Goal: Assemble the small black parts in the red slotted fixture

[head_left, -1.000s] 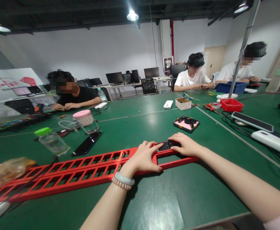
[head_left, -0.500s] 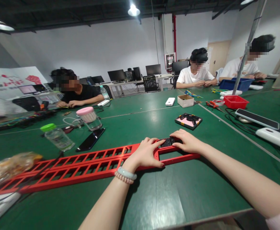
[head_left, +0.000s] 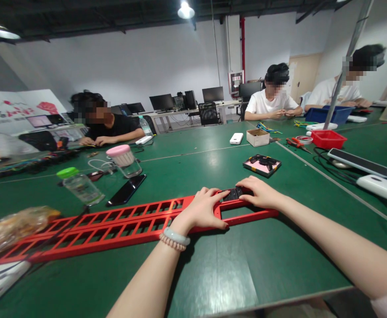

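A long red ladder-like frame (head_left: 114, 235) lies across the table, with two rows of slots and a wider opening at its right end. My left hand (head_left: 202, 206) spans it, thumb at the near edge and fingers over the far side, steadying it. Its index fingertip touches a black block (head_left: 229, 194) seated in the far rail. My right hand (head_left: 259, 192) is closed around a small black piece (head_left: 239, 191) beside that block, fingers on top and thumb below. Part of this piece is hidden by the fingers.
Beyond my hands lies a black-edged tray (head_left: 262, 165) of black parts. A phone (head_left: 126, 190), a green-capped bottle (head_left: 81, 187) and a pink-lidded jar (head_left: 123, 160) stand left. A plastic bag (head_left: 17, 227) overlaps the frame's left end. Pliers (head_left: 297, 144) and a red bin (head_left: 328, 139) are right.
The view has tilted slightly, so everything sits a little higher or further right. Both hands keep nearly the same hold on the frame and the black piece.
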{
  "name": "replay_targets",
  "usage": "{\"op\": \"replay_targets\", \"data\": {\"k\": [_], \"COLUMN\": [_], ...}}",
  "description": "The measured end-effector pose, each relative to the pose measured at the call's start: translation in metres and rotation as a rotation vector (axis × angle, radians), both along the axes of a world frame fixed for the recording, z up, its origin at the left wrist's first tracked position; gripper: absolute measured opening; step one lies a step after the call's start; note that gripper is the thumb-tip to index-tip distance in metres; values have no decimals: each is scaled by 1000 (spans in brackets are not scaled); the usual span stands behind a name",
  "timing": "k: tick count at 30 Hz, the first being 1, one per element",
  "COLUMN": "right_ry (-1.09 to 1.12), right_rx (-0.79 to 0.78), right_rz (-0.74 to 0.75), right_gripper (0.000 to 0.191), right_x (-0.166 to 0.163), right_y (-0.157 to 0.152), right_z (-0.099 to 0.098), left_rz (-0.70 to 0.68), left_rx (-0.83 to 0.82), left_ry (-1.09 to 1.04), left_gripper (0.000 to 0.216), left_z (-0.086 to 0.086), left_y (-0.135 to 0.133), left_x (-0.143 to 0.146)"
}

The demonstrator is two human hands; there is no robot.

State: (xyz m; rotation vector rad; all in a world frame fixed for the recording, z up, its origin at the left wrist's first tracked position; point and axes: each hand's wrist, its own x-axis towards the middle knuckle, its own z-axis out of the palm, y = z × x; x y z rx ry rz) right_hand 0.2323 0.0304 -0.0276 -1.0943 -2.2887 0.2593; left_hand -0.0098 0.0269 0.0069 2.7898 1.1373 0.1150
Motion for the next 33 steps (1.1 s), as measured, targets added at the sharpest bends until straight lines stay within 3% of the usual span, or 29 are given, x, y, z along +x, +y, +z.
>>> {"op": "replay_targets", "data": {"k": [33], "right_ry": [72], "right_rx": [-57], "right_rz": [-14], "right_gripper": [32], "right_x": [4], "right_y": [5], "right_z": [-2], "left_rz": [26], "left_rx": [-36], "left_ry": [16], "left_gripper": [100], "left_z": [4], "left_y": [-3], "left_x": [4]}}
